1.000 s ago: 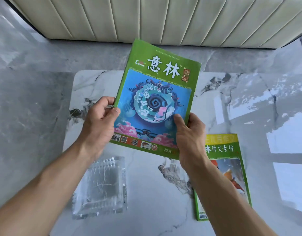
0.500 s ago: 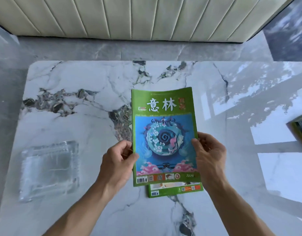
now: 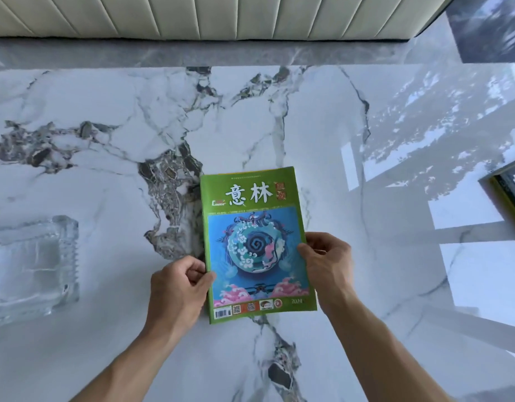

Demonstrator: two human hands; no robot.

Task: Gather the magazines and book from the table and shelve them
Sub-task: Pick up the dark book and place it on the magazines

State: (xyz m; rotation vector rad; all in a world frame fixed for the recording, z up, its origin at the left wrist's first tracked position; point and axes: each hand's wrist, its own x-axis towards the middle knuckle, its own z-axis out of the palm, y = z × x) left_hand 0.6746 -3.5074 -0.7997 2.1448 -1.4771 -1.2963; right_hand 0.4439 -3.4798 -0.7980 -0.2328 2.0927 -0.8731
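Both hands closed on the green magazine point(image 3: 257, 245), one at each long edge. Left hand point(image 3: 178, 288) gripping the left edge low down, thumb lying on the cover near the blue picture, fingers curled beneath. Right hand point(image 3: 329, 265) gripping the right edge a little higher, thumb tip on the cover margin, remaining fingers folded behind. Forearms reaching in from the bottom corners of the view.

Magazine face up, title end pointing away, barcode strip nearest the body, roughly central over the marble worktop point(image 3: 105, 126). Thin yellow sliver point(image 3: 244, 170) showing along the far top edge, hinting at a second magazine underneath and aligned with the top one; otherwise hidden. Cannot tell whether the stack rests flat on the worktop or sits slightly raised.

Dark book point(image 3: 511, 187) lying at the far right edge of the worktop, partly cut off by the frame, well apart from the hands. Clear glass ashtray point(image 3: 33, 262) sitting at the left side, also well apart. Pale ribbed sofa point(image 3: 221, 15) running along beyond the far side of the worktop.
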